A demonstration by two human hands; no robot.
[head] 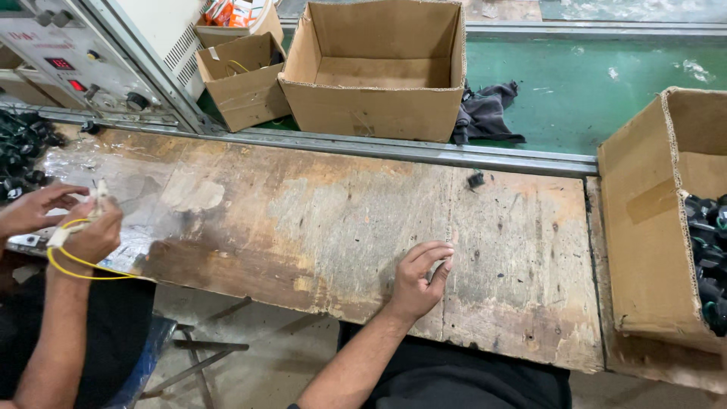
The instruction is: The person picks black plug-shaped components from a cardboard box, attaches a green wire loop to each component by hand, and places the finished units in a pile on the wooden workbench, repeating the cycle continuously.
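Head view of a worn wooden worktop (333,220) that runs across the middle of the frame. Lower centre: one hand of the wearer (421,279) rests on the worktop near its front edge, fingers (432,254) curled loosely inward and gripping nothing visible; from this view alone it cannot be told which of the wearer's hands it is, and the other is out of frame. Left edge: two hands of a co-worker (72,220), fingers closed around a small pale part with a yellow wire (76,265) that loops below the wrist. A patch of clear plastic film (98,170) covers the worktop in front of them. Far left: a heap of small black parts (19,155). Upper left: a grey control panel (68,57) with knobs and a red display. Upper centre: a large open cardboard box (379,106), empty, beside a smaller cardboard box (242,83), both on a green surface (598,83) behind a metal rail (424,151); a dark cloth (488,113) lies just right of the large box. Right edge: a cardboard box (644,227) that holds black parts (708,257). A single small black piece (475,180) lies just below the rail.
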